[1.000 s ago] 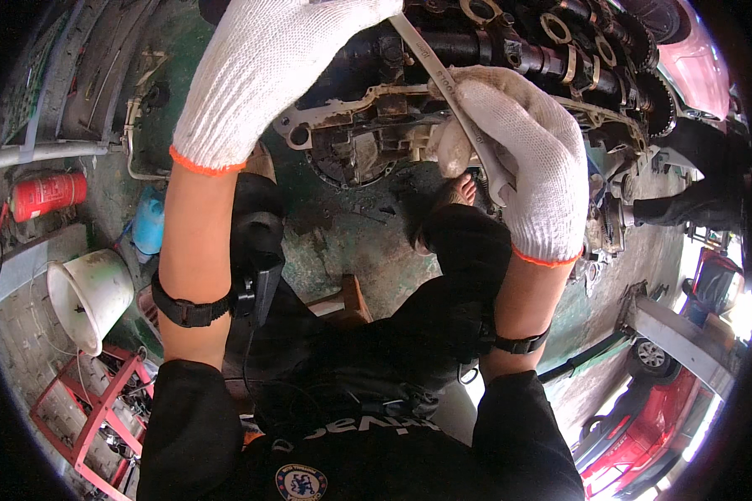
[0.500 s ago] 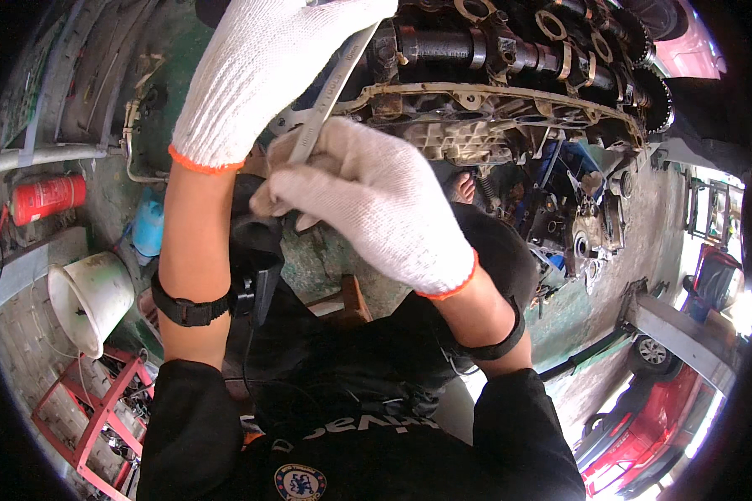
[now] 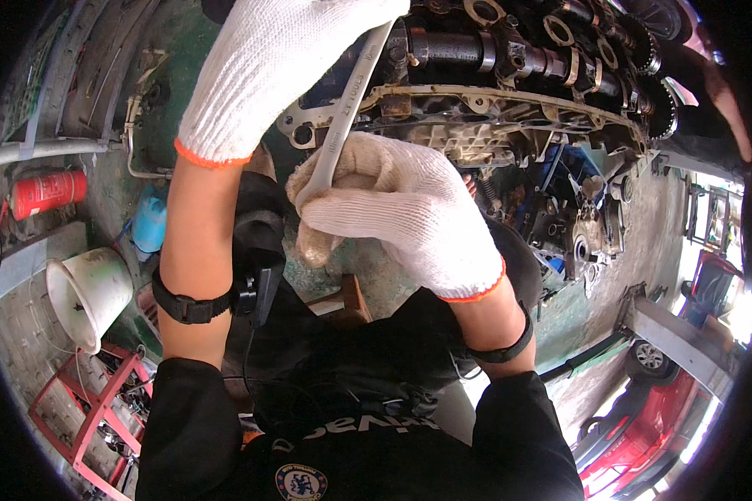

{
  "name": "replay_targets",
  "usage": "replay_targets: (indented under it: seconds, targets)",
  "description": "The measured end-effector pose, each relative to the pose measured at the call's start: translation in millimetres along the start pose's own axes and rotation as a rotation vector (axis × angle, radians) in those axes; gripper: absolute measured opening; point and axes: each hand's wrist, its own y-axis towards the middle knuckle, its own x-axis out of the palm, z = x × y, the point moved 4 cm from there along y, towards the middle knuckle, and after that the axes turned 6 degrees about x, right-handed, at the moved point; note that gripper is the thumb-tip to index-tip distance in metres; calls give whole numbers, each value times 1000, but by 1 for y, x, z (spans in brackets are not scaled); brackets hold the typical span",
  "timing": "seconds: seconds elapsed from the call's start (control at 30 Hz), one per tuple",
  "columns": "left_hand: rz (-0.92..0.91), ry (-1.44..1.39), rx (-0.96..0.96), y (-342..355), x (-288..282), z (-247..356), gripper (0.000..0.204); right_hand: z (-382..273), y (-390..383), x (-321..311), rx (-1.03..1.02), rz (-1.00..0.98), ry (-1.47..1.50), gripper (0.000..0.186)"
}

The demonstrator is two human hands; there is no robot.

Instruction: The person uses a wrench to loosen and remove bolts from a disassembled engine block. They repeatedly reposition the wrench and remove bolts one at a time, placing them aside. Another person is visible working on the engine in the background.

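My right hand (image 3: 409, 204), in a white knit glove with an orange cuff, closes its thumb and curled fingers around the lower end of a silver wrench (image 3: 347, 108). The wrench slants up to the right. Its upper end disappears beneath my left hand (image 3: 280, 63), gloved the same way, which lies over it at the top edge; most of its fingers are out of view. Just right of the wrench sits a dark, oily engine cylinder head (image 3: 510, 100) with exposed camshafts (image 3: 451, 48) and toothed sprockets (image 3: 664, 108) at its right end.
Below the engine, greasy parts (image 3: 581, 238) stand on the floor. To the left are a red fire extinguisher (image 3: 50, 194), a blue container (image 3: 149, 224), a white bucket (image 3: 100, 292) and a red metal frame (image 3: 92, 417). Another person's arm (image 3: 727, 117) shows at upper right; a red car (image 3: 660, 426) is at lower right.
My right hand has moved down and right with the wrench's lower end, and the wrench stands a little steeper. A person's bare arm has come into view at upper right.
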Motion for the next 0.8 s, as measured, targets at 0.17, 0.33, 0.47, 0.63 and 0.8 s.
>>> replay_targets:
  seconds: [0.17, 0.33, 0.47, 0.63, 0.8]
  targets:
    - [23, -198, -85, 5, -1, 1, 29, -4, -6, -4, -10, 25, -109, 18]
    - [82, -259, -14, 2, 4, -1, 29, -9, -12, -9, -15, 117, -223, 23]
    - [23, -358, -107, 14, 4, -12, 28, -15, -17, -15, -80, 199, -276, 22]
    - [126, -256, -215, 14, 3, -13, 28, -28, -25, -27, -164, 209, -366, 25]
    - [213, -164, 8, 3, 10, 0, 27, -31, -31, -42, -196, 264, -441, 31]
